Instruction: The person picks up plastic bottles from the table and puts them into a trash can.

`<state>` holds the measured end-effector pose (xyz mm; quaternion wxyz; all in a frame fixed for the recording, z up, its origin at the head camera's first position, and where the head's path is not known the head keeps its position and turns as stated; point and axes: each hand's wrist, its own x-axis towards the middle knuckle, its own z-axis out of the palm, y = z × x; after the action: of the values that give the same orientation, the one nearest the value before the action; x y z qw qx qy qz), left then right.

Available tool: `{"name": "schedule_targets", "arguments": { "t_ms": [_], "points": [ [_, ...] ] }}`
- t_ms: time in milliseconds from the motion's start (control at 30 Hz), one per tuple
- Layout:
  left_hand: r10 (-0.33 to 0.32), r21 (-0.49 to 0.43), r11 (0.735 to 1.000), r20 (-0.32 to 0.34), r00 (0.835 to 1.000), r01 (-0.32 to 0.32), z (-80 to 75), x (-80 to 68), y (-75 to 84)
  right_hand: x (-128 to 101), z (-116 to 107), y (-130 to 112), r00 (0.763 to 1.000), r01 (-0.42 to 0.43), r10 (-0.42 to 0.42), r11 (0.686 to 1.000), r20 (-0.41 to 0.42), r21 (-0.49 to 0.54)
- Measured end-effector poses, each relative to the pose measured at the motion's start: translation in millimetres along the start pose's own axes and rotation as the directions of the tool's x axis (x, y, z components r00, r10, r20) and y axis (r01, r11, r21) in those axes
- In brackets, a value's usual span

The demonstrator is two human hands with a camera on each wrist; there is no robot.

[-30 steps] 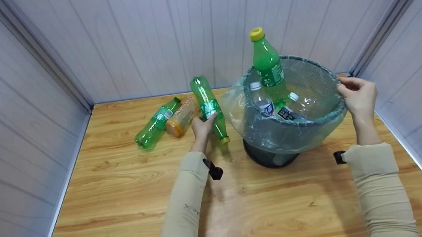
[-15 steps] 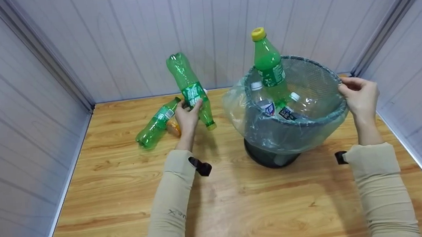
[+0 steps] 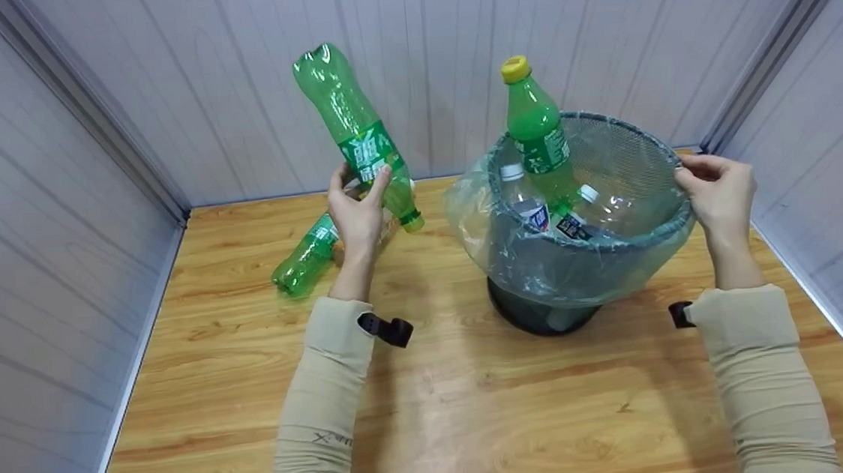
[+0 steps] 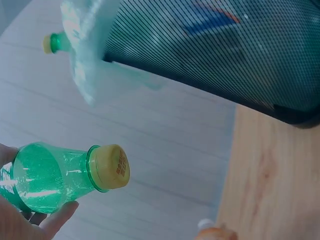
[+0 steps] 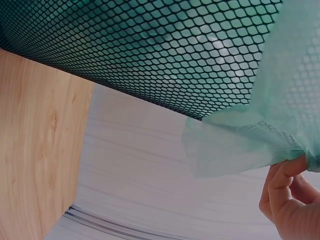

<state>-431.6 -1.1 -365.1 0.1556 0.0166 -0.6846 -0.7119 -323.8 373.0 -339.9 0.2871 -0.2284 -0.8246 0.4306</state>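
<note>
My left hand grips an empty green plastic bottle near its neck, base up and yellow cap pointing down, held above the table left of the bin. My right hand pinches the right rim of a dark mesh waste bin lined with a clear bag. The bin leans towards me on its base. Inside it stands a green bottle with a yellow cap, with clear bottles beside it.
Another green bottle lies on the wooden table at the back left, with an orange bottle partly hidden behind my left hand. White panel walls close in the table on three sides.
My left hand has lifted the green bottle off the table and raised it up and to the left, base upward. The right hand and the bin have stayed put.
</note>
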Motion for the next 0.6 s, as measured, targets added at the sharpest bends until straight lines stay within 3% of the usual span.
{"name": "schedule_targets", "arguments": {
  "t_ms": [267,433,600],
  "points": [
    [0.154,-0.161,0.977,0.072,0.985,-0.141,3.5,-20.2,39.6,0,-1,-1,1.0,0.0,0.0,1.0,0.008,0.005],
    [0.241,-0.238,0.949,0.122,0.963,-0.208,7.4,-38.2,60.9,1,-1,0,1.0,0.0,0.0,1.0,0.008,0.01],
    [0.322,-0.293,0.918,0.16,0.933,-0.267,13.9,-51.5,71.5,1,-1,1,1.0,0.001,-0.001,1.0,0.01,0.003]
  ]
}}
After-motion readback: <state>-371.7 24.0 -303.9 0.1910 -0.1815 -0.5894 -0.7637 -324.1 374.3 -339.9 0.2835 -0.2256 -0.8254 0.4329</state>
